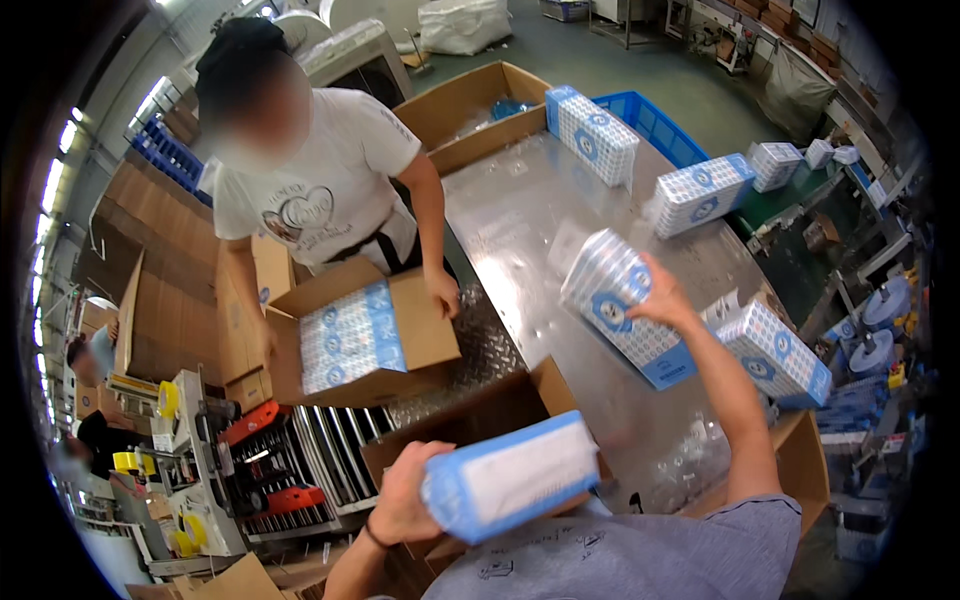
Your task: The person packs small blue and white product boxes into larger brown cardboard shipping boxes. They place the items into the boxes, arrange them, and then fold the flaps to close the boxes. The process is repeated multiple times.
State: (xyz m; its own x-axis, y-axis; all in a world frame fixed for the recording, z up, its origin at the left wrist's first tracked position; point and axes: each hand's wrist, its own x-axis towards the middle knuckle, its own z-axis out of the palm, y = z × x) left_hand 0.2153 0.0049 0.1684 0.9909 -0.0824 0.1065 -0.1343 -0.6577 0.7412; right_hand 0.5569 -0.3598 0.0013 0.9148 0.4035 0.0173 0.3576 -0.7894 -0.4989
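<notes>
over the shiny silver metal table (pixel 510 215), a blue-and-white patterned plastic pack (pixel 615 300) is pinched between thumb and fingers of the right hand (pixel 668 298). by the table's near end, a white-panelled blue plastic pack (pixel 520 475) is clasped by the left hand (pixel 400 500), fingers curled round one end. left of the table, steel conveyor rollers (pixel 325 455) are seen; beyond it, a grey-green floor (pixel 600 70).

Shiny metal table (pixel 510 235), plastic packs (pixel 515 480); cardboard box (pixel 425 318)
</notes>
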